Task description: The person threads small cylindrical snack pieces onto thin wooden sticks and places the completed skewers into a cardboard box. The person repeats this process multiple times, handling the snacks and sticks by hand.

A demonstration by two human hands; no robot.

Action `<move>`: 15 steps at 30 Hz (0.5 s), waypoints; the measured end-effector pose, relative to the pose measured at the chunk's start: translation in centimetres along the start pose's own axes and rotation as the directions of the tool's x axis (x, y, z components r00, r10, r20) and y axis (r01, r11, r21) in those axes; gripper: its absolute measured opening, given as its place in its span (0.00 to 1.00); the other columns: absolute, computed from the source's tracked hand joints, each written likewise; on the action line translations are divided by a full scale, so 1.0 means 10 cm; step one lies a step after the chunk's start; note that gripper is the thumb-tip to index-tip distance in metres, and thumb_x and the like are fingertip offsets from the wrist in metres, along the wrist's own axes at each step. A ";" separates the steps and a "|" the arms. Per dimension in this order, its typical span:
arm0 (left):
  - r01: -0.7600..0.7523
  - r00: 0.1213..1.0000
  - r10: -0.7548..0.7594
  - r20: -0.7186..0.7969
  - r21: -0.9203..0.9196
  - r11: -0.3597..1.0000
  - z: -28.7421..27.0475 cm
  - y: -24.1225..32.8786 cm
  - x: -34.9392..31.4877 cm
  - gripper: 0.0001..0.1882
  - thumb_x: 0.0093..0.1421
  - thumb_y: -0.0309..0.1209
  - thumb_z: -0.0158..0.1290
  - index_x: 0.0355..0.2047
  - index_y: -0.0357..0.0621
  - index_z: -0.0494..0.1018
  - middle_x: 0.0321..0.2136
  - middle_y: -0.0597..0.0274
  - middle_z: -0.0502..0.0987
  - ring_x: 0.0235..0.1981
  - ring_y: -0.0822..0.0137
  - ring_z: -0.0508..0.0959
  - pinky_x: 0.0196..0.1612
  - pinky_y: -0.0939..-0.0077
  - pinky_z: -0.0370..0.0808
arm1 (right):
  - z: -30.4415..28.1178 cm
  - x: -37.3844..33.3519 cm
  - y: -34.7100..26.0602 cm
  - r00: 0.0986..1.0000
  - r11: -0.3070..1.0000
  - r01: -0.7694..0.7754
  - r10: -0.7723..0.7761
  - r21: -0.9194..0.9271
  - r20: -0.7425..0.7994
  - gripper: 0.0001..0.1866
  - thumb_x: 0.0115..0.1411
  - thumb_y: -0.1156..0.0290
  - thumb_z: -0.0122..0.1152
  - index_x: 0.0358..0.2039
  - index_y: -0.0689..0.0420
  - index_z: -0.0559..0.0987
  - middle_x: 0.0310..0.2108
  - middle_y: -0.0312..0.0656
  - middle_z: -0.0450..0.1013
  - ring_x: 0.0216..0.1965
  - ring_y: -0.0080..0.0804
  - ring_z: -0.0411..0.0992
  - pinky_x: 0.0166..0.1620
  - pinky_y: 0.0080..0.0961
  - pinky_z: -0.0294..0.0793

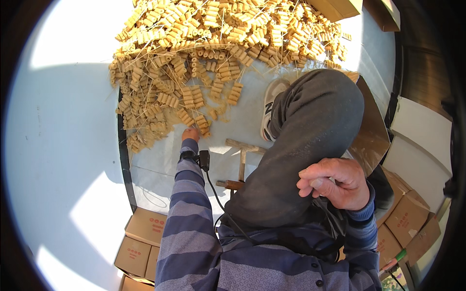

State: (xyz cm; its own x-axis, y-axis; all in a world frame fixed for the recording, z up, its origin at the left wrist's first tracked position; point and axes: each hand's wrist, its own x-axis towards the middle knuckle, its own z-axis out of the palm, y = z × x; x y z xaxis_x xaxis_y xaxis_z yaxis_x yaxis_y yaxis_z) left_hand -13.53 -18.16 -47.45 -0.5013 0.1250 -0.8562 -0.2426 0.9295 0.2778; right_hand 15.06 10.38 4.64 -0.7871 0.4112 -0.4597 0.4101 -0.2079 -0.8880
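Observation:
A big heap of tan, ridged, tube-like pieces (191, 97), grouped in short rows with thin sticks poking out, covers the floor ahead. My left hand (191, 134) reaches down to its near edge, right beside one of the rows (202, 125). The fingers there are mostly hidden by the back of the hand, so a grip on that row does not show. Over my bent leg I hold my right hand (336, 183) raised, its fingers curled in and the thumb against them. Nothing shows between those fingers.
A wooden-handled hammer-like tool (242, 162) lies on the floor beside my leg. Brown cartons (133, 254) stand at the lower left, and more cartons (405, 218) at the right. An open cardboard box (369, 131) is beyond my knee. A cable runs from a small black device (204, 159) on my left wrist.

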 end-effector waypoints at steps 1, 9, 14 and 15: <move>0.027 1.000 -0.026 0.012 -0.091 0.995 -0.01 0.11 -0.16 0.14 0.59 0.40 0.54 0.35 0.42 0.76 0.20 0.59 0.77 0.19 0.65 0.77 0.22 0.70 0.74 | 0.00 0.00 0.00 1.000 1.000 -0.004 0.004 -0.008 0.004 0.10 0.66 0.76 0.57 0.47 0.62 0.80 0.33 0.42 0.81 0.33 0.27 0.81 0.33 0.18 0.78; -0.011 0.996 -0.029 -0.087 -0.422 0.907 0.00 0.37 -0.48 0.10 0.59 0.35 0.55 0.37 0.44 0.75 0.27 0.59 0.79 0.20 0.67 0.76 0.21 0.73 0.75 | -0.02 0.00 -0.02 0.999 0.999 -0.038 0.039 0.018 -0.007 0.10 0.66 0.76 0.57 0.47 0.62 0.80 0.33 0.42 0.81 0.33 0.25 0.81 0.32 0.18 0.78; -0.130 0.990 0.070 -0.124 -0.586 0.800 0.02 0.36 -0.45 0.05 0.61 0.30 0.51 0.35 0.44 0.73 0.25 0.60 0.78 0.18 0.67 0.76 0.21 0.75 0.76 | -0.03 0.00 0.00 0.999 0.999 -0.033 0.033 0.029 0.001 0.10 0.66 0.76 0.58 0.47 0.62 0.80 0.33 0.41 0.81 0.33 0.24 0.81 0.31 0.16 0.77; -0.143 0.990 0.099 -0.105 -0.612 0.778 0.03 0.42 -0.42 0.05 0.61 0.30 0.51 0.34 0.43 0.72 0.25 0.60 0.78 0.19 0.67 0.76 0.21 0.75 0.76 | -0.03 0.00 0.00 0.999 0.999 -0.037 0.037 0.036 0.003 0.10 0.66 0.76 0.58 0.47 0.62 0.80 0.33 0.41 0.81 0.33 0.23 0.81 0.30 0.16 0.77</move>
State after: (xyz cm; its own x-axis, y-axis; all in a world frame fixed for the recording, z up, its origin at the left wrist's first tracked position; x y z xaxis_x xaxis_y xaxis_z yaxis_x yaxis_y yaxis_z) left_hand -12.20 -14.64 -42.81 -0.6074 0.1790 -0.7740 -0.6253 0.4933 0.6048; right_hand 15.23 10.68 4.61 -0.7728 0.4010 -0.4919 0.4220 -0.2542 -0.8702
